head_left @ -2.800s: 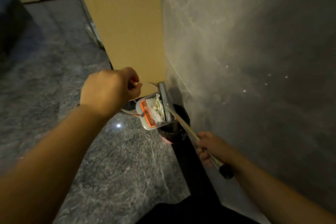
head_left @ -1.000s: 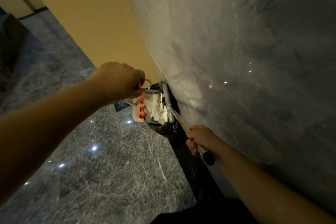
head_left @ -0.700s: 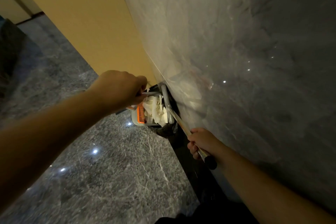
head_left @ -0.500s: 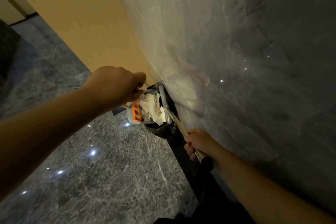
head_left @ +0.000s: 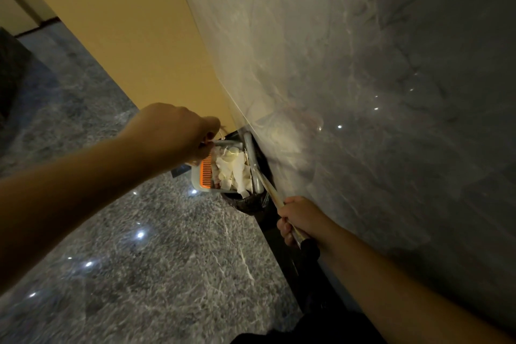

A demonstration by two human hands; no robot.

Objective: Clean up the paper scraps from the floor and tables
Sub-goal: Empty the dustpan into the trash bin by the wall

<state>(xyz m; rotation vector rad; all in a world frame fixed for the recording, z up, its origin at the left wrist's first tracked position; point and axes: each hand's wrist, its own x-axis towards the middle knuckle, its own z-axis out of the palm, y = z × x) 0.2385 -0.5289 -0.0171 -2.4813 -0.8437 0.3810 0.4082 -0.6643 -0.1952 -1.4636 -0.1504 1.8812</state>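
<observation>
A: Grey plastic dustpan [head_left: 206, 188], item one. Where does it sit?

B: Directly over the black-lined bin [head_left: 245, 201], tilted, with its orange comb strip [head_left: 206, 173] on the side away from the marble wall [head_left: 363, 92].

A: Contents?

B: White paper scraps [head_left: 233, 170], heaped in the pan above the bin's mouth.

A: Left hand [head_left: 173, 131]?

B: Just above the bin, fingers curled into a fist at the pan's grey handle bar [head_left: 227, 143]; the exact hold is hidden behind the knuckles.

A: Right hand [head_left: 300, 218]?

B: Near side of the bin, close to the wall. Fingers wrapped round a long pale pole [head_left: 272, 194] with a black end grip [head_left: 308, 248]; the pole runs up to the pan's wall-side edge.

A: Surroundings?

B: Grey marble floor [head_left: 153, 260] left of the bin, yellow wall panel [head_left: 134, 36] beyond it.
</observation>
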